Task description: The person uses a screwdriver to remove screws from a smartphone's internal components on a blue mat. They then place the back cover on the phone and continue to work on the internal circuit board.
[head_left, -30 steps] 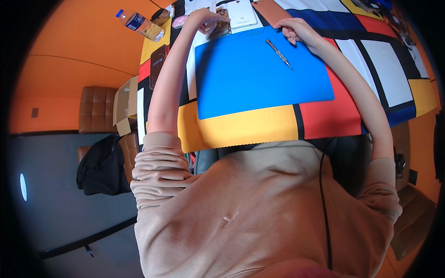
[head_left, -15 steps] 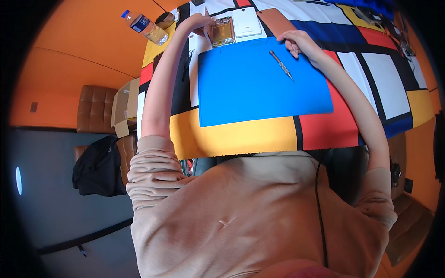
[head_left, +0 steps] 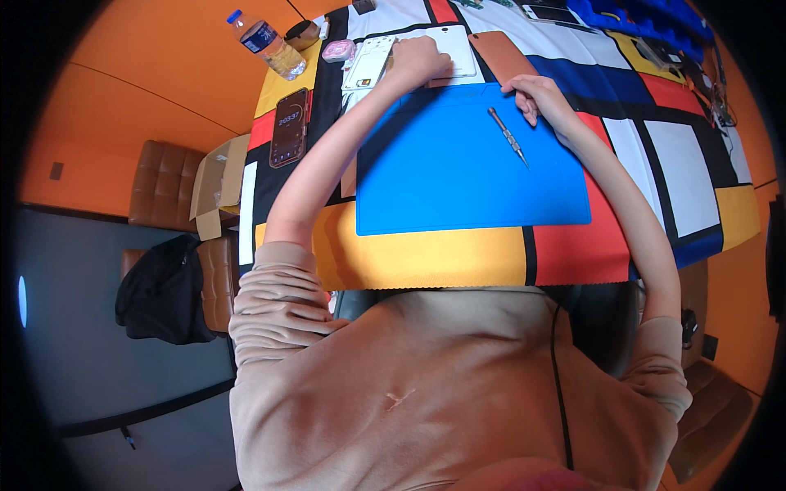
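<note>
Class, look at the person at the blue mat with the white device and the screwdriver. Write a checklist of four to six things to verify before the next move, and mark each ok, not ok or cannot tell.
1. Left hand rests on the white device: ok.
2. Device lies on the blue mat: not ok, it sits beyond the mat's far edge.
3. Screwdriver within reach of the right hand: ok, it lies on the mat just beside it, not held.
4. Bare space on the mat for the work: ok.
5. Water bottle capped and away from the device: ok, at the table's far left corner.
6. Loose screws accounted for: cannot tell, too small to see.
</note>
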Demonstrator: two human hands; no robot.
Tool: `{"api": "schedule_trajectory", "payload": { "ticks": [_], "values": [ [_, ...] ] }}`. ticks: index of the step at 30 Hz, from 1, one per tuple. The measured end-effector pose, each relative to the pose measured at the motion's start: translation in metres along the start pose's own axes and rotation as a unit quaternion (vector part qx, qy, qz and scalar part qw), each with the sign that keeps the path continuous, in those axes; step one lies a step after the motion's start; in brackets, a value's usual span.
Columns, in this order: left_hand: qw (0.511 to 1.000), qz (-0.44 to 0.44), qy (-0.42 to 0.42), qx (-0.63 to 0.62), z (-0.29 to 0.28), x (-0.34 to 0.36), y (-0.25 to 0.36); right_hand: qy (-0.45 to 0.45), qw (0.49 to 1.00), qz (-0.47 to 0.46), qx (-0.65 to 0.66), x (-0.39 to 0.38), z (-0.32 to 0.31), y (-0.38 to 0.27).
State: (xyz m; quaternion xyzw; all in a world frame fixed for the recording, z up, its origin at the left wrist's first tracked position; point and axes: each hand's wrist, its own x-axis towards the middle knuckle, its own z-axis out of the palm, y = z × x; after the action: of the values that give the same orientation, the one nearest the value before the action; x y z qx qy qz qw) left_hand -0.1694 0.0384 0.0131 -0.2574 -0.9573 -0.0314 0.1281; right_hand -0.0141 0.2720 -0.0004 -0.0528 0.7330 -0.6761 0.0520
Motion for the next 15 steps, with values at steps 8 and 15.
{"api": "schedule_trajectory", "payload": {
  "ticks": [8,15],
  "values": [
    [0.992,0.029,0.099,-0.078,0.008,0.025,-0.039,-0.004,1.000,-0.004,0.006,0.000,0.000,0.001],
    [0.992,0.107,-0.066,0.004,0.013,0.058,-0.092,-0.007,1.000,-0.007,0.018,0.000,0.003,0.002]
  ]
}}
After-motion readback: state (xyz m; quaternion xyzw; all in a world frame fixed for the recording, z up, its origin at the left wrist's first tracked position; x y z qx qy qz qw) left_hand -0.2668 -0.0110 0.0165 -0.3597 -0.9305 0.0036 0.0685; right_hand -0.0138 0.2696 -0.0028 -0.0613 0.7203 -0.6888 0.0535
